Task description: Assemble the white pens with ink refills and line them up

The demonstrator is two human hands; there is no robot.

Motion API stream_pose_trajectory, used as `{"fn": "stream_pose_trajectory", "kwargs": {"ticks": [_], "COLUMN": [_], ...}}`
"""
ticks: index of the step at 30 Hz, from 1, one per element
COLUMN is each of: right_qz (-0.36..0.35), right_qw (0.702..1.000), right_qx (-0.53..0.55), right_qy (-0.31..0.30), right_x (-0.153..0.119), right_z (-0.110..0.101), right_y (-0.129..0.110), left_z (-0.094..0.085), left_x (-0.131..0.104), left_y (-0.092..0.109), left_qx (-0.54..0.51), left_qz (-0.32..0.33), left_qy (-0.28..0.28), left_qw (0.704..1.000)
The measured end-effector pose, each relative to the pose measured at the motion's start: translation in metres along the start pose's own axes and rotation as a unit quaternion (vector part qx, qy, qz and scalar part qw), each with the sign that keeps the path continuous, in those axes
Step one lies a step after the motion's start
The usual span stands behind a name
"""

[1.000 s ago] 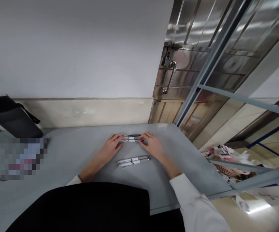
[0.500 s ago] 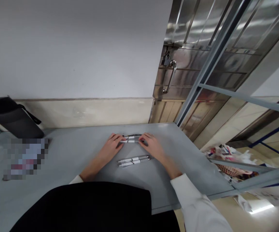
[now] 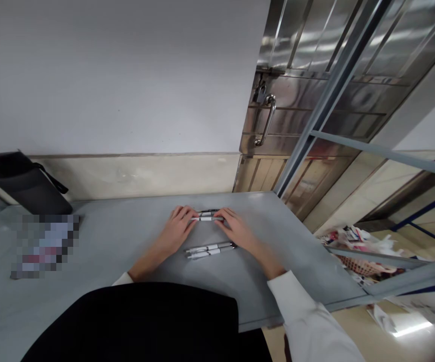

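Observation:
Near the back of the grey table, a white-and-dark pen [image 3: 206, 218] lies crosswise between my two hands. My left hand [image 3: 180, 226] pinches its left end, and my right hand [image 3: 232, 226] has its fingers closed on the right end. Just behind it is another pen [image 3: 209, 211], partly hidden by my fingers. Closer to my body, a pair of similar pens [image 3: 210, 250] rests side by side on the table, slightly tilted, touching neither hand.
On the left of the table [image 3: 108, 231] a dark pouch [image 3: 32, 186] with a strap leans near the wall, beside a pixelated flat item [image 3: 46, 246]. Metal frame bars [image 3: 315, 123] rise at the right edge. A pink basket [image 3: 368, 265] sits beyond.
The fingers of both hands have closed in slightly on the ends of the pen between them. The camera view has shifted a little; the nearer pens lie as before.

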State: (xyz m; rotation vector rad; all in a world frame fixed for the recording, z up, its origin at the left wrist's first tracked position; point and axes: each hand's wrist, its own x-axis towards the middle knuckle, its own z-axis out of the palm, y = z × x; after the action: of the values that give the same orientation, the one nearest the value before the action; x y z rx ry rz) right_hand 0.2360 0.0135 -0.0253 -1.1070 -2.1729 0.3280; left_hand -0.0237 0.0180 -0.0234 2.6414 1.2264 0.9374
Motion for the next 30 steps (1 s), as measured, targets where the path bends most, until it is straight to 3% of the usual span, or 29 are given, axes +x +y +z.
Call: {"fn": "stream_pose_trajectory", "kwargs": {"ticks": [7,13,21,30], "right_qz": [0.012,0.016,0.010,-0.012], "right_qw": [0.999,0.999,0.997,0.999], "right_qx": [-0.040,-0.033,-0.070,-0.037], "right_qy": [0.017,0.026,0.033,0.024], "right_x": [0.002,0.002,0.007,0.003], "right_z": [0.003,0.005,0.008,-0.002], "right_y": [-0.006,-0.010,-0.016,-0.017], "left_z": [-0.010,-0.012,-0.008,-0.009], "left_x": [0.002,0.003,0.003,0.002], "left_y": [0.013,0.012,0.011,0.007], "left_qx": [-0.072,-0.050,-0.084,-0.091], "left_qz": [0.003,0.012,-0.045,-0.055], "left_qy": [0.002,-0.003,0.006,0.001], "left_qw": [0.997,0.999,0.995,0.994]}}
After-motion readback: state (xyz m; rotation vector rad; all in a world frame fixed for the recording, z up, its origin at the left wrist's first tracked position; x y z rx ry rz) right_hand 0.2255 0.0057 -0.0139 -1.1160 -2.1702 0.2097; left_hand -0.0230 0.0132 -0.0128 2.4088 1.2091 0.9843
